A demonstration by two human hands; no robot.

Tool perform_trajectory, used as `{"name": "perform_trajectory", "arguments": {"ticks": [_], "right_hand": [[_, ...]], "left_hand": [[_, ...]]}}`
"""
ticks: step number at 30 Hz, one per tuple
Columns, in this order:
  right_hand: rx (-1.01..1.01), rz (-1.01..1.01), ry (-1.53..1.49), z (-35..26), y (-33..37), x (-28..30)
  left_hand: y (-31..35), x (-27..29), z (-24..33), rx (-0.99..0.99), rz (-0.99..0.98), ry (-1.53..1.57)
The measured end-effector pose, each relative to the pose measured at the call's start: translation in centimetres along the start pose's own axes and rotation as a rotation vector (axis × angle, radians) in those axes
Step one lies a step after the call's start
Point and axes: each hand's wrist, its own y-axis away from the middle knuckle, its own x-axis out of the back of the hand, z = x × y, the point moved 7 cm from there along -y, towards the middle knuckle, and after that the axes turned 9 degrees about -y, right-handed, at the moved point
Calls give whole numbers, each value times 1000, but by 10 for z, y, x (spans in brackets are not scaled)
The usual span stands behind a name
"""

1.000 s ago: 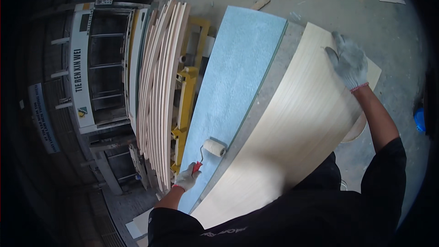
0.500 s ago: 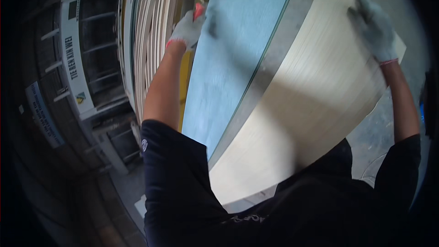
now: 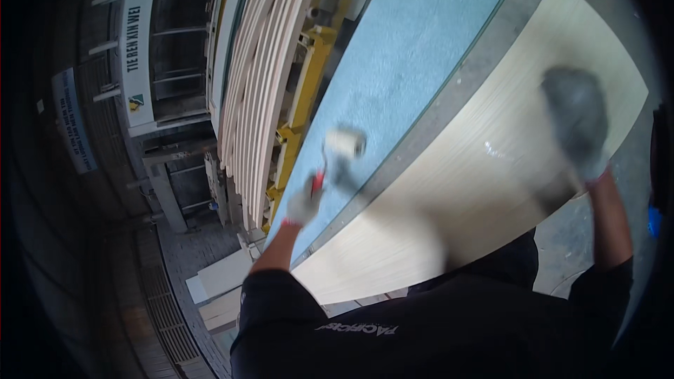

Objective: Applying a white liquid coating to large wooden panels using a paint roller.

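Observation:
My left hand [image 3: 305, 203], in a pale work glove with a red cuff, is closed round the red handle of a paint roller [image 3: 345, 142]. The roller's cream sleeve is over a long light-blue board [image 3: 414, 49], which has a wet-looking sheen. Beside the board on the right lies a pale wood veneer sheet [image 3: 484, 147], bowed, its near end close to my body. Over the far right part of this sheet is my gloved right hand [image 3: 579, 116], smeared by motion; its fingers cannot be made out, nor whether it touches the sheet.
Left of the blue board, a stack of pale wood strips [image 3: 263, 77] stands beside a yellow metal frame [image 3: 312, 81]. Farther left is a white-and-grey machine or rack [image 3: 140, 49]. Flat offcuts [image 3: 221, 274] lie at the lower left. Grey concrete floor [image 3: 565, 238] shows at right.
My left hand has drawn the roller from the blue board's far end toward me. My right hand has moved in from the sheet's far edge, and the view has shifted somewhat.

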Motion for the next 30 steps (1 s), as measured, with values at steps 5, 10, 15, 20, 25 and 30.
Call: {"name": "perform_trajectory", "arguments": {"ticks": [5, 10, 15, 20, 25, 30], "right_hand": [[-71, -386, -122, -225, 13, -142], [-91, -506, -227, -318, 72, -235], [78, -327, 178, -346, 101, -271], [121, -283, 197, -358, 99, -274], [141, -278, 284, -367, 103, -274], [127, -252, 225, -372, 99, -274]], "left_hand": [[-185, 89, 79, -185, 385, 7], [-191, 117, 85, -334, 273, 39], [-89, -31, -153, -273, 233, -20], [130, -235, -416, 37, 113, 74], [303, -344, -532, 345, -243, -27], [265, -305, -515, 281, -199, -20]]}}
